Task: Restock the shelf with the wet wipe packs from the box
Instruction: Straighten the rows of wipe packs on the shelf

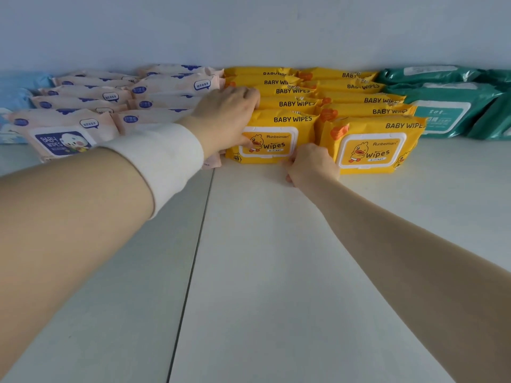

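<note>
Shop shelf: white shelf (276,244) stocked in brand rows, pink packs (83,106), yellow duck packs (359,106), teal packs (442,106), faces forward.

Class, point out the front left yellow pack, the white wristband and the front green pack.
front left yellow pack (272,146): head view, lid label.
white wristband (163,161): head view, band's middle.
front green pack (445,117): head view, white lid.

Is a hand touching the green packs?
No: the left hand and right hand are both on yellow packs; the green packs sit apart at the right.
</note>
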